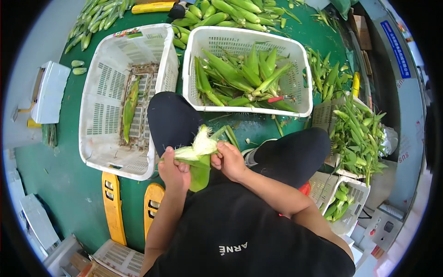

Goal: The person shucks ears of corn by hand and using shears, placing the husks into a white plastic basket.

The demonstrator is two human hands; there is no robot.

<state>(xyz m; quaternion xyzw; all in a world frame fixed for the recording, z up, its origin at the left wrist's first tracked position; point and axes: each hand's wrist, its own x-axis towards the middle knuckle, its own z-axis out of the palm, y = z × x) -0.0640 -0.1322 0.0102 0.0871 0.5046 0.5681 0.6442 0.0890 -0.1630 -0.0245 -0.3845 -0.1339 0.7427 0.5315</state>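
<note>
In front of my body is an ear of corn (pixel 202 144), its pale inside and silk bared, green husk leaves folded outward. My left hand (pixel 175 171) is closed on its left side, the thumb on the pale part. With the fingers bent inward, my right hand (pixel 229 160) pinches husk on its right side. A broad green husk leaf (pixel 199 177) hangs down between both hands. Just beyond my knees stands a white basket (pixel 247 31) of green husks (pixel 230 76), with a red-handled tool (pixel 275 99) lying among them.
To the left, a white basket (pixel 94 115) contains one long husked ear (pixel 131 108). Piles of corn (pixel 230 11) lie on the green floor at the back. Crates heaped with husks (pixel 355 134) stand at my right. Yellow pallet-truck forks (pixel 113 207) extend at lower left.
</note>
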